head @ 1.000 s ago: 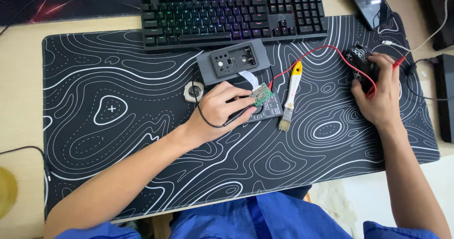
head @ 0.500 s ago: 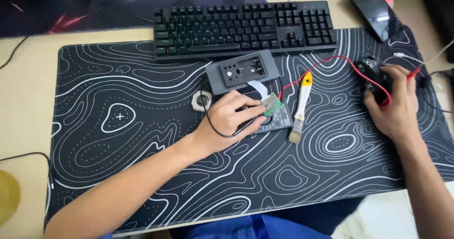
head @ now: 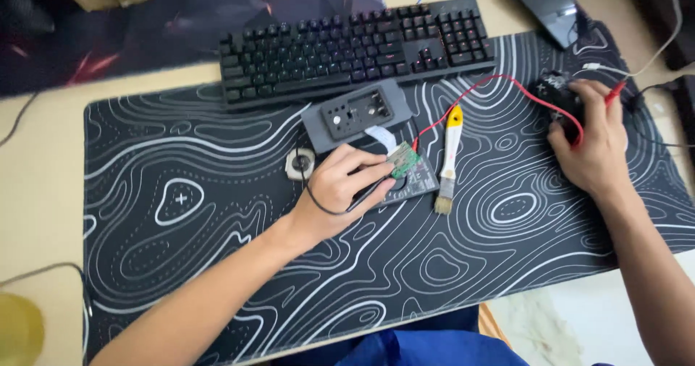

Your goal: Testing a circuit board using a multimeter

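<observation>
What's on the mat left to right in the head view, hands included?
Small round part → left hand → green circuit board → yellow-handled brush → right hand. The grey housing above spans hand and board, so it is left out.
</observation>
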